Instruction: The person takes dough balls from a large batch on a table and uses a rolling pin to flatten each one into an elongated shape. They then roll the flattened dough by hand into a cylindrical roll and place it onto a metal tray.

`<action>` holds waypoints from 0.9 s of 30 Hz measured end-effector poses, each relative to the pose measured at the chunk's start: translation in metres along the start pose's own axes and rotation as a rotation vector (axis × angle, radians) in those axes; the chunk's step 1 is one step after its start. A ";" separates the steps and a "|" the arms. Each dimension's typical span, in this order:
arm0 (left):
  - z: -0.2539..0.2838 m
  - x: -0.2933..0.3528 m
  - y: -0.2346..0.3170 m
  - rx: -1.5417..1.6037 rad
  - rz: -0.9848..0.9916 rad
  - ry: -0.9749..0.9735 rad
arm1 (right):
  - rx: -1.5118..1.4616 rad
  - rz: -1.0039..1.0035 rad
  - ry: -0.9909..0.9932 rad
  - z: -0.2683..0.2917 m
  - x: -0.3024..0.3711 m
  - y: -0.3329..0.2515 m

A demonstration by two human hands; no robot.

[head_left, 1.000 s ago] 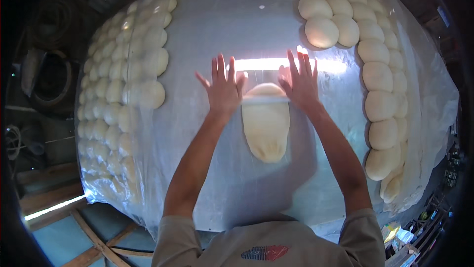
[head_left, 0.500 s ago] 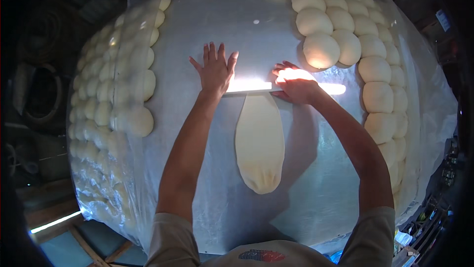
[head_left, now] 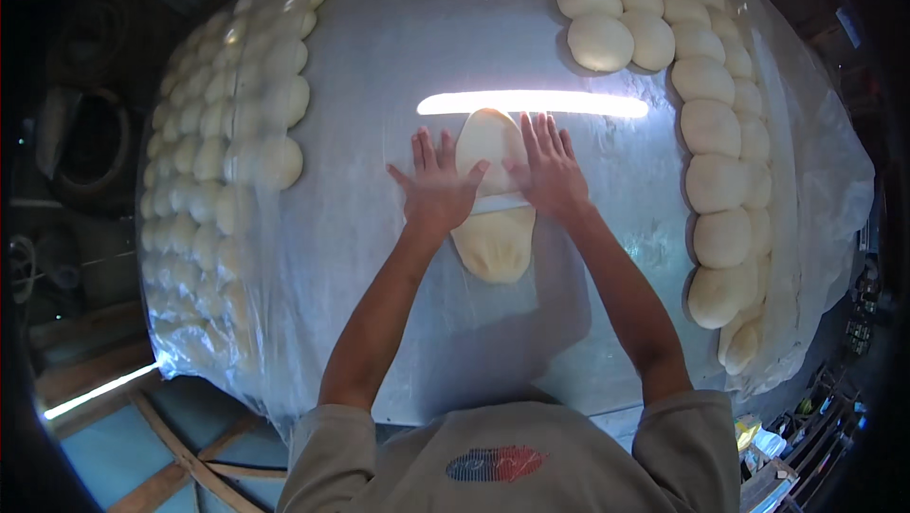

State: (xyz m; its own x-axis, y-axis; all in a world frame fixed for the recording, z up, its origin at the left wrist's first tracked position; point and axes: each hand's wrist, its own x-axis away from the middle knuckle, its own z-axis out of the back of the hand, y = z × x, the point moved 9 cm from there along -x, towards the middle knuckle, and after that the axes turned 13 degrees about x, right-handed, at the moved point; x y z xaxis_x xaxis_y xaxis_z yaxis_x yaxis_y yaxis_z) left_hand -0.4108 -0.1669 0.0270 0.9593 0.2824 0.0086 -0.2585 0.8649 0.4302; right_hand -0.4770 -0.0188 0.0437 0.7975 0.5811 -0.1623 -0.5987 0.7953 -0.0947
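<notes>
A long, flattened piece of dough [head_left: 495, 243] lies on the metal table in front of me, its near end puckered and thicker, its far end smooth and rounded. Across it runs a pale rolling pin [head_left: 500, 203]; only the middle shows, as my hands cover its ends. My left hand [head_left: 438, 186] rests palm down over the left end, fingers spread forward, thumb over the dough's edge. Over the right end lies my right hand [head_left: 554, 172], also flat with fingers stretched forward, beside the dough's right edge. Neither hand is wrapped round anything.
Rows of dough balls [head_left: 716, 181] line the table's right side, reaching to the back. More dough balls [head_left: 282, 164] fill the left under clear plastic sheeting [head_left: 248, 257]. A bright light strip reflects off the metal tabletop [head_left: 398, 48] beyond my hands.
The rolling pin has come toward me along the dough, from its far end to nearer the puckered end. My right hand has uncurled and lies flat. The view has tilted, shifting the table upward.
</notes>
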 end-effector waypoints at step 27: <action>-0.002 0.180 -0.023 -0.058 0.260 -0.017 | 0.003 -0.071 -0.045 -0.008 0.171 -0.043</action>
State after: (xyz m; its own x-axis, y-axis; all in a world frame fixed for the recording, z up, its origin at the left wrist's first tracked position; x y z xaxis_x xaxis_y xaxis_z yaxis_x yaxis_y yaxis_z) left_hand -0.2324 -0.1353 0.0164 0.8614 0.4918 0.1272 -0.5022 0.7866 0.3592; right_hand -0.3154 0.0453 0.0126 0.8403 0.5308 -0.1106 -0.5408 0.8351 -0.1010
